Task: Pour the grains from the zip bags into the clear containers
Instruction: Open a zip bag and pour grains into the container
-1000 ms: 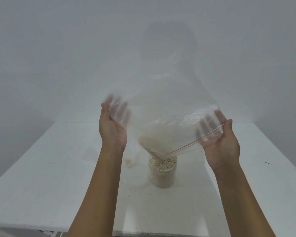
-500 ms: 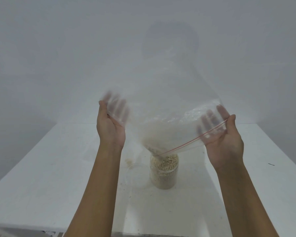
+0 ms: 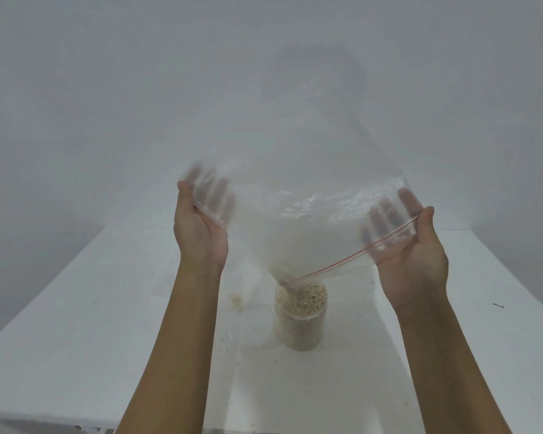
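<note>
Plastic zip bag point(image 3: 311, 214): thin, clear, crinkled film, glossy where it catches light. It is held up over the middle of the table, with its low corner drooping onto the mouth of the clear container.
Red zip strip point(image 3: 342, 261): a fine red line along the open edge, sagging from the right hand down to the pour point.
Clear container point(image 3: 300, 324): an upright round jar with transparent walls, standing under the bag between the two forearms.
Grains point(image 3: 306, 297): small, pale beige and flaky, heaped up to the jar's rim.
Progress: I judge this jar all but full, so the pour is near its end. A pale haze low in the bag suggests a little remains, though the film is too cloudy to tell how much.
Left hand point(image 3: 201, 236): pinches the bag's left edge, thumb on the near side and fingers point(image 3: 215, 195) spread behind the film.
Right hand point(image 3: 414, 261): grips the right edge at the zip, thumb over the strip and fingers behind the film.
Round clear piece point(image 3: 248, 324): lies just left of the jar; whether it is a lid or a second container I cannot tell.
Spilled grains point(image 3: 235, 298): a small scatter on the table, left of the jar and slightly farther off.
Table point(image 3: 107, 324): white, flat and matt, dusted with specks near the jar.
</note>
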A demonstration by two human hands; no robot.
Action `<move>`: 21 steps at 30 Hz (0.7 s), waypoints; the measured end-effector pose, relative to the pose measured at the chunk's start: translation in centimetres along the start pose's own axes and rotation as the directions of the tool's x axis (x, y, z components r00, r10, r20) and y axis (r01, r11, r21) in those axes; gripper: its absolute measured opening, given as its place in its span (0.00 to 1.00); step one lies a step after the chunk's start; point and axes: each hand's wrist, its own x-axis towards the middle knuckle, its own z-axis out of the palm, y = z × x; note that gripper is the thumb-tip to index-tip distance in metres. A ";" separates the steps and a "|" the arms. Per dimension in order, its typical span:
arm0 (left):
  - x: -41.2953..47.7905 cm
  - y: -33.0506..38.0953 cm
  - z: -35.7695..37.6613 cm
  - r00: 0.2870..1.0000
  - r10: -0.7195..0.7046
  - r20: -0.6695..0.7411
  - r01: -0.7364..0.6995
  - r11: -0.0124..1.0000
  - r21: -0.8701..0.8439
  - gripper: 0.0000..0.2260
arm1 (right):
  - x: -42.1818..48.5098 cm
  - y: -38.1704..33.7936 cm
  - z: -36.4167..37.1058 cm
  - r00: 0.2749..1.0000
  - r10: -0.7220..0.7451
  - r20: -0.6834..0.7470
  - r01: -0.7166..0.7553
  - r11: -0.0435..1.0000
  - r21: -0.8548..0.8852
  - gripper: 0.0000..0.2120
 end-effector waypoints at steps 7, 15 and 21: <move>0.1 0.3 0.1 1.000 0.004 0.000 -0.004 1.000 -0.012 0.15 | -0.1 0.0 0.5 1.000 0.001 0.003 -0.001 1.000 0.006 0.19; 0.2 0.5 0.4 1.000 0.005 0.006 -0.005 1.000 -0.003 0.15 | -0.1 -0.3 0.9 1.000 -0.006 0.010 0.006 1.000 0.014 0.19; 0.4 0.9 0.8 1.000 0.011 0.016 -0.011 1.000 0.017 0.14 | -0.2 -0.6 1.4 1.000 -0.019 0.024 0.018 1.000 0.009 0.19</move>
